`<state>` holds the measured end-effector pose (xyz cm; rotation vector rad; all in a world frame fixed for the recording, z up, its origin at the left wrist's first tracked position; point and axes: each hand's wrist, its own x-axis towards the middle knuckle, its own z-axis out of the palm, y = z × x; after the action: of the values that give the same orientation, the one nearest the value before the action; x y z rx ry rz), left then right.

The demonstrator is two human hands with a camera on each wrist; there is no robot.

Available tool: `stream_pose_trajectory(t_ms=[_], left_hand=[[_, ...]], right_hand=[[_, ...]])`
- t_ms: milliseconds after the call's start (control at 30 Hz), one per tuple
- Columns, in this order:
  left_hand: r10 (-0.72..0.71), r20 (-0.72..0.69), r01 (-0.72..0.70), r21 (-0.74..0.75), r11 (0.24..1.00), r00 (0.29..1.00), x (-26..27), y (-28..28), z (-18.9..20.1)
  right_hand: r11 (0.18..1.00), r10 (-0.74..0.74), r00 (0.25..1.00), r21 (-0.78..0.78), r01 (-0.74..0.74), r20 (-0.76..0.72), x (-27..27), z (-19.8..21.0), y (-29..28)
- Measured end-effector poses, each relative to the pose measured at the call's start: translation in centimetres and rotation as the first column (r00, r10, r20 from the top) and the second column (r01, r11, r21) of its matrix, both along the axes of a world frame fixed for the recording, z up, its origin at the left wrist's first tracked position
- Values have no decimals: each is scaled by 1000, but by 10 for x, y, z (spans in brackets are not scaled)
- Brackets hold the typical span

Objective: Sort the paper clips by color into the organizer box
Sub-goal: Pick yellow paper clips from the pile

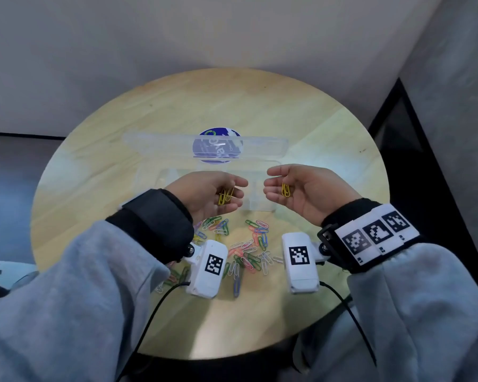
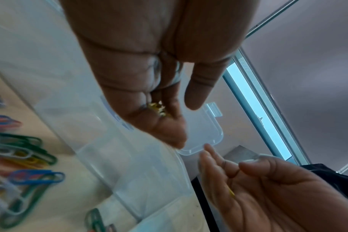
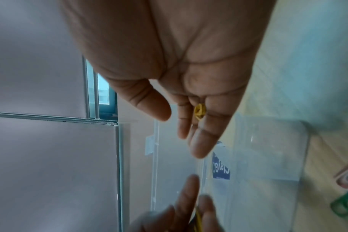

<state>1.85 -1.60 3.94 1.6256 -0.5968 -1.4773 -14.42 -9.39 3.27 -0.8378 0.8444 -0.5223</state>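
My left hand (image 1: 239, 194) is palm up over the near edge of the clear organizer box (image 1: 262, 208), with several yellow paper clips (image 1: 226, 195) lying in its loosely cupped palm. My right hand (image 1: 268, 184) faces it, also palm up, and carries yellow clips (image 1: 286, 189) on its relaxed fingers. The left wrist view shows the left hand's yellow clips (image 2: 159, 109) at the base of its fingers (image 2: 169, 128). In the right wrist view yellow clips (image 3: 199, 110) lie on straight fingers (image 3: 201, 141). A mixed pile of coloured clips (image 1: 244, 249) sits on the table below both wrists.
The box's clear lid (image 1: 160, 142) stands open behind it, over a blue round sticker (image 1: 218, 146). The round wooden table (image 1: 329, 139) ends close to my body. A white wrist camera (image 1: 206, 267) and another (image 1: 301, 261) hang over the pile. Walls stand behind and to the right.
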Motion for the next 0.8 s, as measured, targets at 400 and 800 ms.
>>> stream_pose_trajectory(t_ms=[400,800], left_hand=[[23,-112,-31,-71,997,993,-18,-36,-5],[-198,376,243,-76,967,905,-11,-9,-1]], right_hand=[[983,-167,980,92,157,106,7,-6,-4],[923,107,935,-317,-220,-338,-8,1,2]])
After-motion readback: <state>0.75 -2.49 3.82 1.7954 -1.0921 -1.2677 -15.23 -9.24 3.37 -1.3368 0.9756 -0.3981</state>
